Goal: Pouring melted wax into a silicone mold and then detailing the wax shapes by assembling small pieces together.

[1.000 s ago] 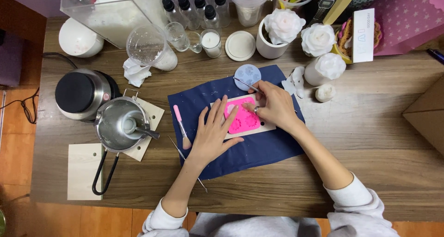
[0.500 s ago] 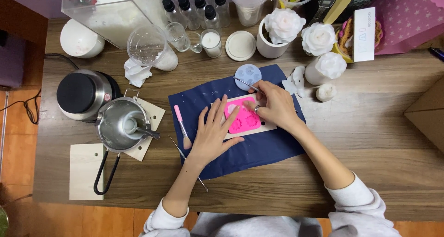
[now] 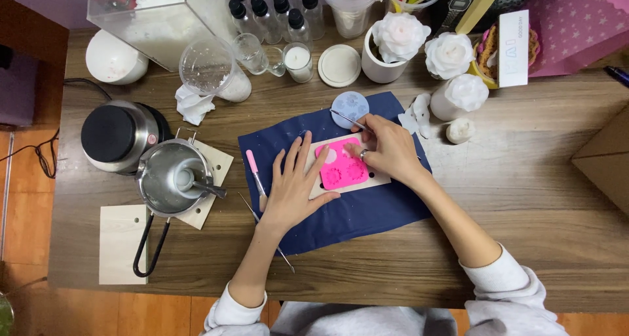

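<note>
A bright pink silicone mould [image 3: 341, 166] lies on a small wooden board [image 3: 379, 177], on a dark blue cloth [image 3: 367, 211]. My left hand [image 3: 293, 186] rests flat, fingers spread, on the board's left edge and the cloth. My right hand [image 3: 386, 147] sits over the mould's upper right and grips a thin metal tool [image 3: 346, 118] whose free end points up and left. A round pale blue mould [image 3: 350, 105] lies at the cloth's top edge. A pink-handled tool [image 3: 254, 169] lies left of my left hand.
A metal pouring pot [image 3: 171, 179] with a spoon stands on wooden boards at the left, beside a round metal heater [image 3: 118, 134]. Along the back are white flower-shaped candles [image 3: 449, 54], a clear plastic cup [image 3: 209, 67], small bottles [image 3: 275, 8] and a white lid [image 3: 339, 65]. A cardboard box [image 3: 606, 159] is at right.
The hands keep nearly the same places over the mould; only slight shifts of the right fingers and the metal tool show.
</note>
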